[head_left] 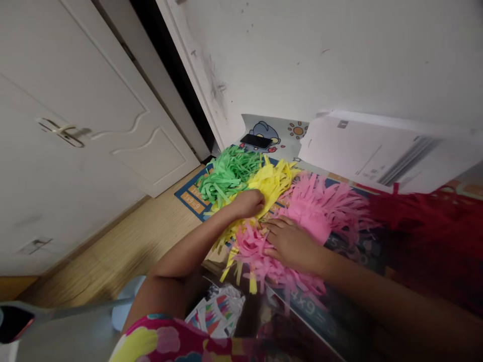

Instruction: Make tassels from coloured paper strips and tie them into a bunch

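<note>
Heaps of cut paper strips lie on a printed table mat: green strips, yellow strips, pink strips and dark red strips. My left hand is curled into a fist among the yellow strips, gripping some of them. My right hand rests palm down on a bundle of pink strips mixed with yellow ones, its fingers stretched and pressing on them.
A black phone lies on a cartoon mat by the wall. White sheets of paper sit at the back right. A white door and wooden floor are to the left. Glasses lie at the lower left.
</note>
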